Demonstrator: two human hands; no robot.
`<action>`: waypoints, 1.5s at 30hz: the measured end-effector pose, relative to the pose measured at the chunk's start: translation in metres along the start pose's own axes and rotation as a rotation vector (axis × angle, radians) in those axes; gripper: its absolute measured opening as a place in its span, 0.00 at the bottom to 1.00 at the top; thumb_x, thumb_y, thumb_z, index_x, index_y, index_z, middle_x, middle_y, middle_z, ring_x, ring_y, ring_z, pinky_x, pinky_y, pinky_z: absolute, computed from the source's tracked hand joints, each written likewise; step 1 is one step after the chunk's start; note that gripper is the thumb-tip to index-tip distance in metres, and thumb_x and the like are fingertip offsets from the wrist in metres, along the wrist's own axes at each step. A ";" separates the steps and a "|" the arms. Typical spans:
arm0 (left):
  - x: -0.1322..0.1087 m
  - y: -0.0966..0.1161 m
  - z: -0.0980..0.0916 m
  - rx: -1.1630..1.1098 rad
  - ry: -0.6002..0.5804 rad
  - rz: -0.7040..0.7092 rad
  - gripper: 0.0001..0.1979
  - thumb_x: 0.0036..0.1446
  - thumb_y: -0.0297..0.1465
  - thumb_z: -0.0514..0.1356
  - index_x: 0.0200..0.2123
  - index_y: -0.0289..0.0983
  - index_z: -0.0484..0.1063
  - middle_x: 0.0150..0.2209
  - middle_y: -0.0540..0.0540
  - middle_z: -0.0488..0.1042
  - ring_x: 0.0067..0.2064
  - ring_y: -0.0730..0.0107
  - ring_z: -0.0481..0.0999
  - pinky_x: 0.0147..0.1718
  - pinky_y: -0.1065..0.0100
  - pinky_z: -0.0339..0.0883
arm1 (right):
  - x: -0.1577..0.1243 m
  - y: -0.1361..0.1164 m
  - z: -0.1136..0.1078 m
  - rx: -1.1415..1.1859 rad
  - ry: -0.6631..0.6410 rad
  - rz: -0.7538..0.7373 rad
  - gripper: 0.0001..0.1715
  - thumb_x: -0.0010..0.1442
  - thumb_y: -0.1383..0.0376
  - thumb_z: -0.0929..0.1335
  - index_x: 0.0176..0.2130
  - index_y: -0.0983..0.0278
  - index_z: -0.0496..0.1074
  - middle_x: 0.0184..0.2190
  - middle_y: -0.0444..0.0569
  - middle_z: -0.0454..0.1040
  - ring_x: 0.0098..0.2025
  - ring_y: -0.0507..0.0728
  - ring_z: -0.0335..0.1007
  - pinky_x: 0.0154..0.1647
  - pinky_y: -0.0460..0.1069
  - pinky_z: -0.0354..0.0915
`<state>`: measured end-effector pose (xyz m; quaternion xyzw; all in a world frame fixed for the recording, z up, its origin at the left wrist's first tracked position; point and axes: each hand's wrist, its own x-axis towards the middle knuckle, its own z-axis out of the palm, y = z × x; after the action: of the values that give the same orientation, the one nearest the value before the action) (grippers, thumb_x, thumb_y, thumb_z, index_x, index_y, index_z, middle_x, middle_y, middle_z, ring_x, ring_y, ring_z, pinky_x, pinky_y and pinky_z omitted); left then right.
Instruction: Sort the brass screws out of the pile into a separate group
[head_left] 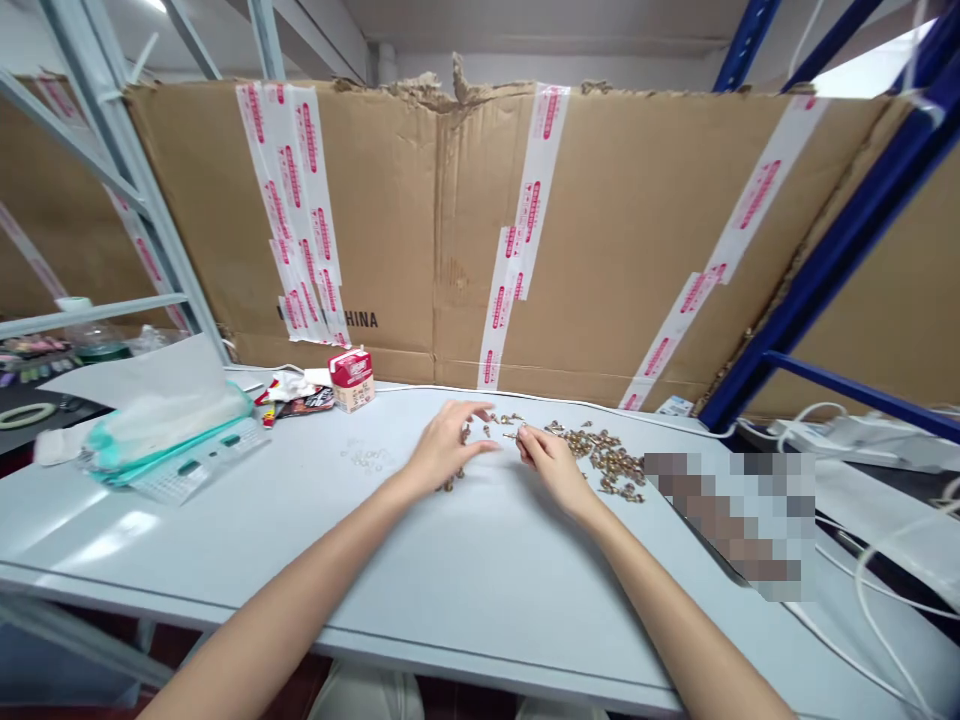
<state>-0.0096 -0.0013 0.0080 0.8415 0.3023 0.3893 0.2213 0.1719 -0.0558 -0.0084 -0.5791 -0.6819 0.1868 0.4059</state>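
Note:
Small bronze-coloured metal pieces with narrow shanks, screw-like in shape, lie in a loose pile (611, 460) to the right of my right hand (553, 465). That hand is closed in a pinch on one such screw-like piece (510, 436), its thin end pointing left. Facing it, my left hand (446, 443) is open, thumb and fingers spread apart with a gap between them. A few more metal pieces (450, 483) lie beside and partly behind the left hand. Small clear rings (366, 458) are scattered on the table left of it.
A red-and-beige drink carton (352, 380) and crumpled wrappers (296, 397) stand at the back of the white table (450, 590). Teal-edged plastic bags (176, 425) lie left. A blurred-out flat object (727, 520) and white cables (862, 580) are right. Tall cardboard (390, 230) closes off the back.

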 end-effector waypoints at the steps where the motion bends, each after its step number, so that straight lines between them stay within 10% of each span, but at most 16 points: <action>1: 0.003 -0.004 -0.009 0.017 0.023 -0.036 0.26 0.47 0.40 0.61 0.50 0.41 0.64 0.43 0.46 0.71 0.44 0.65 0.65 0.43 0.64 0.59 | 0.001 0.004 -0.010 -0.094 -0.020 0.021 0.25 0.61 0.53 0.53 0.20 0.64 0.54 0.18 0.43 0.58 0.23 0.51 0.54 0.26 0.45 0.50; 10: 0.001 -0.055 -0.083 0.106 -0.423 -0.269 0.19 0.41 0.41 0.63 0.37 0.38 0.71 0.41 0.47 0.72 0.41 0.67 0.67 0.39 0.70 0.58 | -0.002 0.039 -0.064 -0.704 -0.290 0.324 0.24 0.60 0.59 0.53 0.25 0.65 0.69 0.29 0.54 0.74 0.29 0.56 0.68 0.28 0.48 0.55; 17: -0.008 -0.078 -0.091 0.263 -0.628 -0.444 0.24 0.30 0.39 0.67 0.35 0.39 0.73 0.35 0.49 0.71 0.36 0.69 0.68 0.33 0.74 0.58 | -0.004 0.034 -0.063 -1.031 -0.128 0.415 0.21 0.60 0.61 0.56 0.35 0.70 0.72 0.36 0.65 0.73 0.39 0.66 0.70 0.35 0.55 0.59; 21: -0.010 -0.083 -0.098 0.341 -0.685 -0.519 0.24 0.26 0.38 0.67 0.33 0.38 0.72 0.32 0.51 0.70 0.31 0.72 0.67 0.31 0.75 0.57 | -0.003 0.020 -0.048 -0.924 -0.026 0.270 0.19 0.61 0.60 0.55 0.38 0.67 0.68 0.30 0.59 0.73 0.33 0.62 0.70 0.32 0.53 0.58; 29: -0.009 -0.069 -0.091 0.297 -0.762 -0.535 0.21 0.22 0.32 0.69 0.28 0.38 0.72 0.25 0.54 0.66 0.24 0.75 0.64 0.26 0.73 0.57 | -0.003 -0.015 0.021 -0.236 -0.242 -0.176 0.14 0.53 0.58 0.66 0.40 0.59 0.64 0.35 0.43 0.70 0.33 0.52 0.64 0.34 0.46 0.57; 45: -0.006 -0.064 -0.078 0.286 -0.689 -0.555 0.09 0.32 0.26 0.64 0.24 0.34 0.75 0.21 0.50 0.72 0.23 0.75 0.66 0.23 0.74 0.56 | 0.003 -0.031 0.056 -0.435 -0.185 -0.464 0.07 0.55 0.60 0.66 0.31 0.60 0.70 0.33 0.46 0.69 0.38 0.55 0.62 0.38 0.50 0.56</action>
<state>-0.0959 0.0520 0.0129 0.8313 0.4754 -0.0326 0.2862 0.1089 -0.0488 -0.0188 -0.4622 -0.8534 -0.0090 0.2407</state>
